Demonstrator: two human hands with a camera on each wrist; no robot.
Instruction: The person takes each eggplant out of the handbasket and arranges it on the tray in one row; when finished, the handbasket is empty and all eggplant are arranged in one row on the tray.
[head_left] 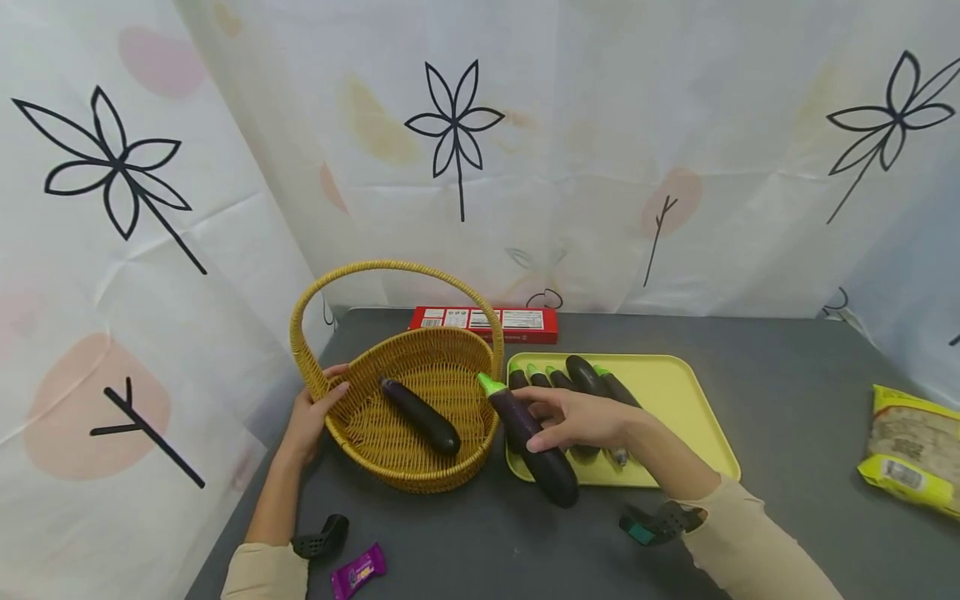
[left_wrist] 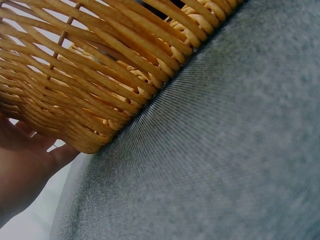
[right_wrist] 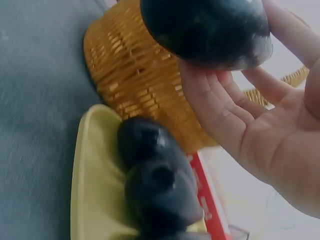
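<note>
My right hand grips a dark purple eggplant with a bright green cap, held over the gap between basket and tray. In the right wrist view, the thumb and fingers wrap around this eggplant. A second eggplant lies inside the wicker basket. At the basket's left rim, by the foot of the handle, my left hand holds on, its thumb over the edge; the left wrist view has its fingers against the woven wall. Several more eggplants lie on the yellow tray.
Behind the basket lies a red box. A purple-wrapped snack sits near the table's front, and a yellow bag is at the far right. The basket's tall handle arches above it. A patterned curtain hangs behind the grey table.
</note>
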